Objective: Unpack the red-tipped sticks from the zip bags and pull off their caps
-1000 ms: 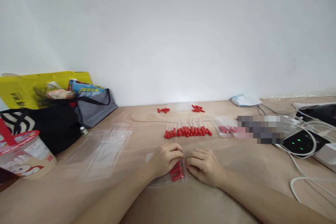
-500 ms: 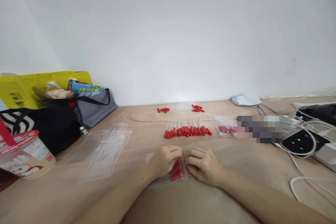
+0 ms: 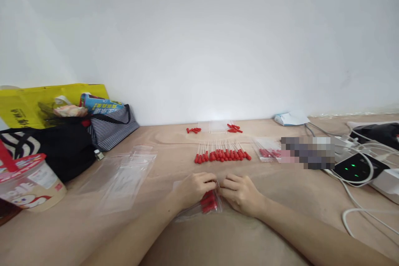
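Observation:
Near the front of the table lies a clear zip bag with several red rubber bulbs inside. My left hand rests over the bag, its fingers closed on the edge at the right end. From the other side my right hand pinches the same edge with bent fingers. The exact grip of the fingertips is partly hidden. Beyond the hands, a row of thin clear droppers with red bulbs lies with the bulbs toward me. A filled zip bag is to their right.
A stack of flat clear bags lies to the left. Loose red bulbs and more red bulbs lie by the wall. At left stand a drink cup and a striped bag; at right are white cables and a black device.
Both hands keep their hold on the bag's edge, with only slight finger movement. Nothing else has visibly moved.

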`<control>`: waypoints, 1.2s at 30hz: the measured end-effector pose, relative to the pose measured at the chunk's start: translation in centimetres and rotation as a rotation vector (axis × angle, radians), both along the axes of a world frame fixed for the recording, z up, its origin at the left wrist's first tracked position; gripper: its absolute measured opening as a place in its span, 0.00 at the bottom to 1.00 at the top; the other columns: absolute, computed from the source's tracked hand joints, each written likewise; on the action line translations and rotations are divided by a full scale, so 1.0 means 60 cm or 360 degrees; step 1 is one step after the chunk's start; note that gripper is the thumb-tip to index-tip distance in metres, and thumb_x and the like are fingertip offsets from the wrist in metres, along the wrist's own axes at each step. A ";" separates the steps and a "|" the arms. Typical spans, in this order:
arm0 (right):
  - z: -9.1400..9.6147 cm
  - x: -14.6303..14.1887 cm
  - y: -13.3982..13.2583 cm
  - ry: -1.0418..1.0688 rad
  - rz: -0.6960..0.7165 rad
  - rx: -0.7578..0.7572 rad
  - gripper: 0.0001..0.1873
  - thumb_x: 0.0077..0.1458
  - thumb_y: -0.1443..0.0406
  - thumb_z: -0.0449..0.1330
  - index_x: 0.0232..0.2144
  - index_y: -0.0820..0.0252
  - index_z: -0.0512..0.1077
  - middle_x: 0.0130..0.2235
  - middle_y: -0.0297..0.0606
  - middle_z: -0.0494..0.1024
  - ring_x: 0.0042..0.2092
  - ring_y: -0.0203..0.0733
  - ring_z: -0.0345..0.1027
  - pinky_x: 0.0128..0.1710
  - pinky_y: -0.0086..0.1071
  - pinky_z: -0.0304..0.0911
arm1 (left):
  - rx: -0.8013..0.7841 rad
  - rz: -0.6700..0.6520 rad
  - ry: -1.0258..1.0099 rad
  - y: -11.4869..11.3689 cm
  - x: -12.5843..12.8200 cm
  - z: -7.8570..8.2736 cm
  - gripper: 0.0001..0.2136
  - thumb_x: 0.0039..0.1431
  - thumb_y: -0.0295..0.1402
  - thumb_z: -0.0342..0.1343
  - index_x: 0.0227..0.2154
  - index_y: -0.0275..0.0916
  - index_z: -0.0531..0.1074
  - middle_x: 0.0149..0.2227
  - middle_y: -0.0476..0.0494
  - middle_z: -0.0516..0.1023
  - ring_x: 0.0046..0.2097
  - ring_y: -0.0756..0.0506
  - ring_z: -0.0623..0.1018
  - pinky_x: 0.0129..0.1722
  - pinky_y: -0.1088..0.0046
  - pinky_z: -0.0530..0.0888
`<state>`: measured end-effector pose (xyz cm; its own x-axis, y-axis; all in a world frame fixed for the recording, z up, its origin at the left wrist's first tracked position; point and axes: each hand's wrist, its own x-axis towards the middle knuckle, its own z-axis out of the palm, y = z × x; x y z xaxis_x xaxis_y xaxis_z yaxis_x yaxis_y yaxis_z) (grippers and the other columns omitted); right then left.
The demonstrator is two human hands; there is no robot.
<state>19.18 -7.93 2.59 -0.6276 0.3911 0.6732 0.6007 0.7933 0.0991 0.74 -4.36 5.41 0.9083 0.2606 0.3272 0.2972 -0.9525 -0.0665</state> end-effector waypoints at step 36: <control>0.013 -0.004 0.007 0.0791 0.0105 -0.1730 0.18 0.51 0.58 0.54 0.41 0.59 0.71 0.20 0.29 0.66 0.23 0.31 0.55 0.24 0.25 0.54 | -0.1015 0.0597 -0.0230 -0.061 -0.067 0.003 0.23 0.55 0.35 0.49 0.55 0.43 0.54 0.55 0.42 0.61 0.55 0.42 0.62 0.54 0.59 0.60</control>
<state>18.96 -7.51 3.35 -0.4327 0.8825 0.1845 0.3383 0.3486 -0.8741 -3.30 -8.03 5.57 0.6807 0.7229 0.1184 0.5733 -0.6263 0.5282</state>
